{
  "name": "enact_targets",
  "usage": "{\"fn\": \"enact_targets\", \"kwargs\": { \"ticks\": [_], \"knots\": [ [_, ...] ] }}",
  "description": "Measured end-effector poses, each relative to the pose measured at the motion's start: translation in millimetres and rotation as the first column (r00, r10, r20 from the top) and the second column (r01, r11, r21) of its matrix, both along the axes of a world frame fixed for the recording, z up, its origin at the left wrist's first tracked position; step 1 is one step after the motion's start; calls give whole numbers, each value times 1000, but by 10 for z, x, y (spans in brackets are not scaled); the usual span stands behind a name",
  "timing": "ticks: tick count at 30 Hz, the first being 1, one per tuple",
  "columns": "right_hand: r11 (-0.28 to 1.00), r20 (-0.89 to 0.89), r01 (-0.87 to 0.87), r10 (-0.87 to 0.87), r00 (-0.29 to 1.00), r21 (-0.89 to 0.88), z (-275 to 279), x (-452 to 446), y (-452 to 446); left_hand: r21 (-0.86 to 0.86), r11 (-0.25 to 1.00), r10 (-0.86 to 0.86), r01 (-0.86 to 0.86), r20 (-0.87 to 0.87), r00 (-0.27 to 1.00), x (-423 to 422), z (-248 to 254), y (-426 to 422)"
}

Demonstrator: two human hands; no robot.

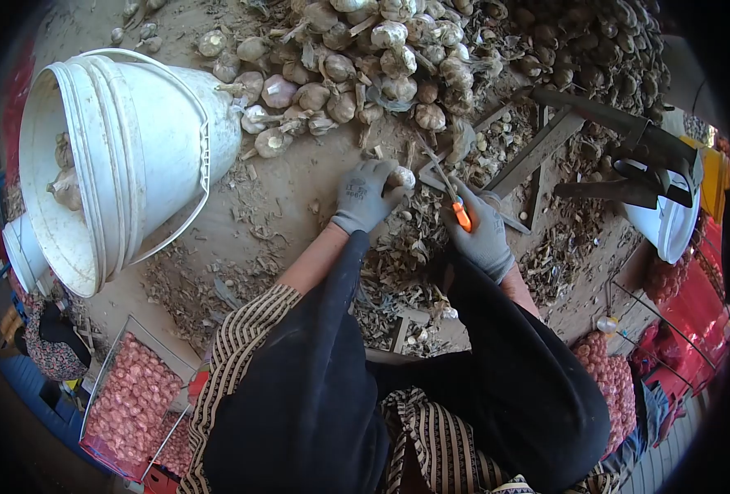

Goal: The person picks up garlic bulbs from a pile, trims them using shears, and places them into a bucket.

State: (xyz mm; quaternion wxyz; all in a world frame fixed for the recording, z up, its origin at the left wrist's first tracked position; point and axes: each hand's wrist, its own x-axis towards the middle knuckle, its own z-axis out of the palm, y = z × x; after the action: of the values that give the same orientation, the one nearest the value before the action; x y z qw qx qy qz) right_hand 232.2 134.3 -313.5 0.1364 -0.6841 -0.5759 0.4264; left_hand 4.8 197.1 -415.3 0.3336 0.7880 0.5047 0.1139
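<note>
My left hand (368,198), in a grey work glove, is closed around a garlic bulb (401,178), which shows at the thumb and fingertips. My right hand (478,235), gloved the same way, grips orange-handled shears (462,216). Their thin metal blades point up and left, apart from the bulb by a small gap. Dry skins and stem scraps (410,239) lie between and below both hands. Just beyond them rises a heap of garlic bulbs (344,66) with stems on. Part of the right hand's grip is hidden by the glove.
A white bucket (159,148) lies on its side at left, with bulbs inside. A metal frame (538,152) stands at right, near a white container (669,218). Netted crates of garlic (130,395) sit at lower left. Another person (56,346) is at far left.
</note>
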Motion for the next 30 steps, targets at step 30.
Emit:
{"fn": "enact_targets", "kwargs": {
  "ticks": [30],
  "knots": [
    [988,-182,-154,155,971,18,25,-48,-80,-790,317,929,525,371,-4,-405,626,31]
  ]
}}
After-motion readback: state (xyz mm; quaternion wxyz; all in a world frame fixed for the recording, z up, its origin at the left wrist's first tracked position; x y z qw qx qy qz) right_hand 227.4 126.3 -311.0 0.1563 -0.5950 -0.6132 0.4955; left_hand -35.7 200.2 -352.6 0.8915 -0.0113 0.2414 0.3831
